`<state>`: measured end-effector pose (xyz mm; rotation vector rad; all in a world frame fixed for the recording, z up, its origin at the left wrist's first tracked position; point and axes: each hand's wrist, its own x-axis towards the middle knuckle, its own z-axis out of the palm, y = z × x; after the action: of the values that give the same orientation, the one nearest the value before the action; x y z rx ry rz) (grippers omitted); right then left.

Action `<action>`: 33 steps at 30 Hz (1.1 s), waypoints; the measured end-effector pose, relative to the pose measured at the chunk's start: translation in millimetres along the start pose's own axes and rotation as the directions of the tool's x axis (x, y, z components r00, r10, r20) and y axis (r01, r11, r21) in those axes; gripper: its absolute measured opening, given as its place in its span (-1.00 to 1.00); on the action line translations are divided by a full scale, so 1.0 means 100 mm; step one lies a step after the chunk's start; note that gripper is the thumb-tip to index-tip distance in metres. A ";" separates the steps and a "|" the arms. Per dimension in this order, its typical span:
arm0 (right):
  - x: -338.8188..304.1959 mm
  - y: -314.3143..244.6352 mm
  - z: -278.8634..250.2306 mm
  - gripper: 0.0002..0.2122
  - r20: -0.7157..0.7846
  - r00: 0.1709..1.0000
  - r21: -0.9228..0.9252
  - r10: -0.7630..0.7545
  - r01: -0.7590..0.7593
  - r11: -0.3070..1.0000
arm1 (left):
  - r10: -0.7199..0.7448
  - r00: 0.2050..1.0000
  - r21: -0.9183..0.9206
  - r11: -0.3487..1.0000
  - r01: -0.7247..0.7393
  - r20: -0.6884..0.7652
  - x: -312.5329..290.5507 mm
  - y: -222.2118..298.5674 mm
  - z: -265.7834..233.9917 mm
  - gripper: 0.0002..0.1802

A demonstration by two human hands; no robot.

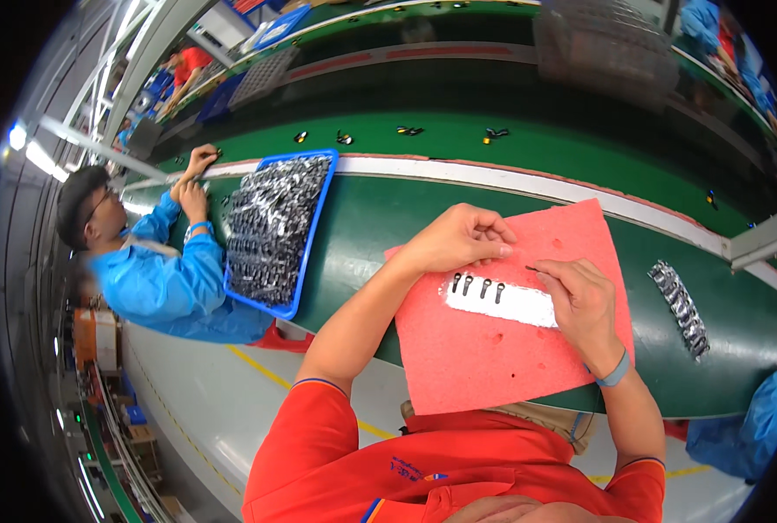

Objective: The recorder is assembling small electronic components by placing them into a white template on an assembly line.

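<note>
A pink foam sheet [458, 366] lies in front of me, reaching over the near edge of the green table. On it is a white strip [528, 305] with several small black parts [484, 288], each with a rounded head, standing in a row at its left end. My right hand [585, 305] pinches a small dark part [532, 268] between thumb and finger, just above the strip. My left hand [463, 237] is over the sheet's far left area, fingertips curled together; whatever they may hold is hidden.
On the left, a blue tray [306, 253] holds many black parts in clear plastic. A plastic-wrapped strip of parts [679, 309] lies right of the foam. Small black and yellow pieces [495, 135] rest on the green conveyor [580, 166] beyond. A co-worker in blue [162, 279] works at left.
</note>
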<state>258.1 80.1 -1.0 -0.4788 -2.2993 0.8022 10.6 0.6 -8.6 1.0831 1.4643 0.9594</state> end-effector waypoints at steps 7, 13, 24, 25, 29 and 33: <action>-0.02 0.01 0.01 -0.92 0.022 0.998 0.027 0.059 -0.059 0.998 | 0.049 0.998 0.012 0.999 -0.049 -0.027 0.00 0.05 0.02 -0.74; -0.04 0.03 0.03 -0.93 0.057 0.992 0.037 0.111 -0.113 0.993 | 0.076 0.997 0.021 0.997 -0.076 -0.020 -0.04 0.05 0.00 -0.76; -0.04 0.00 0.03 -0.95 0.080 0.974 0.055 0.210 -0.214 0.975 | 0.172 0.984 0.035 0.985 -0.170 -0.049 -0.05 0.00 0.00 -0.81; -0.05 0.01 0.03 -0.95 0.079 0.975 0.055 0.208 -0.213 0.976 | 0.173 0.984 0.037 0.985 -0.171 -0.050 -0.05 0.00 0.01 -0.81; -0.06 0.04 0.03 -0.92 0.085 0.975 0.046 0.205 -0.210 0.977 | 0.170 0.985 0.037 0.985 -0.169 -0.037 -0.04 0.00 0.02 -0.79; -0.06 0.03 0.06 -0.93 0.090 0.972 0.042 0.215 -0.220 0.975 | 0.136 0.990 0.016 0.991 -0.136 -0.043 -0.07 0.01 0.00 -0.77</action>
<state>259.1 76.6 -9.6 -0.6945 -2.3234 1.0033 10.8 -6.0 -5.6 1.1903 1.4480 1.0762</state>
